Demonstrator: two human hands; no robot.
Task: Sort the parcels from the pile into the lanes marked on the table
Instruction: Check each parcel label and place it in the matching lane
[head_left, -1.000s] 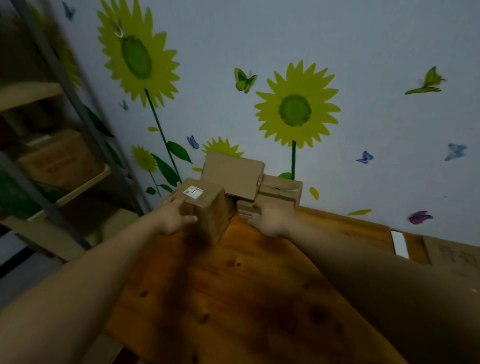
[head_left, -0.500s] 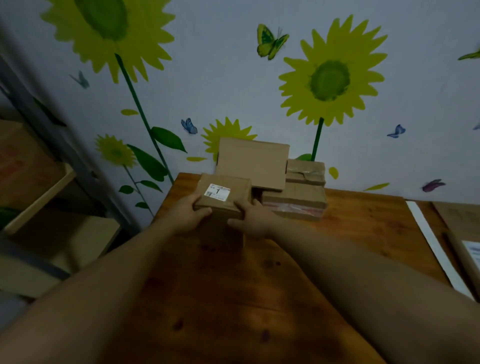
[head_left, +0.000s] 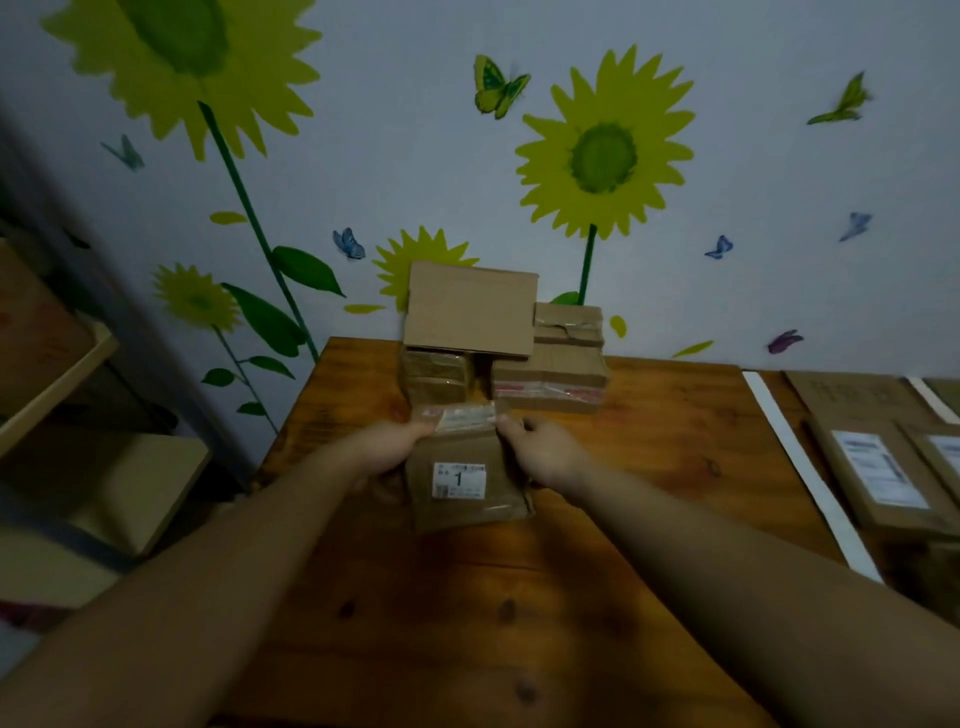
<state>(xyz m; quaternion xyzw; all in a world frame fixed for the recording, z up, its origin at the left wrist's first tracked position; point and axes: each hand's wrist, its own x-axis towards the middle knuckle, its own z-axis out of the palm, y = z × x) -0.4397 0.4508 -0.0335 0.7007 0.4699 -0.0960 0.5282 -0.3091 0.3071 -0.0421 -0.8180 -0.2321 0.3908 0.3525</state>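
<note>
ok so, head view: both hands are on one cardboard parcel (head_left: 470, 452), pretty much dead centre over the wooden table (head_left: 467, 623). The left hand (head_left: 387, 447) has its fingers wrapped round the parcel's edge at 9 o'clock. The right hand (head_left: 545, 449) is pinching the corner at about 2 o'clock, right where a clear tape strip runs across the top. The white label (head_left: 460, 480) with a big "1" faces up at the camera. Can't tell if the bottom edge of the parcel is touching the table or not, it's too dim down there.

The rest of the pile (head_left: 548, 379) sits at 12 o'clock from the held parcel, pushed up against the wall. It's a wide flat box (head_left: 470, 312) on top, a small taped box (head_left: 569, 325) just beside it at 3 o'clock, and two more boxes underneath, one of them with red-printed tape.

Out at 3 o'clock a white tape strip (head_left: 810, 483) runs across the table, and past it lie a few flat labelled parcels (head_left: 878, 473), their text too blurry to read. There's a second strip further out at 2 o'clock.

The wall has sunflower stickers (head_left: 602, 156) and butterflies, and a wooden shelf (head_left: 62, 364) is over at 9 o'clock
</note>
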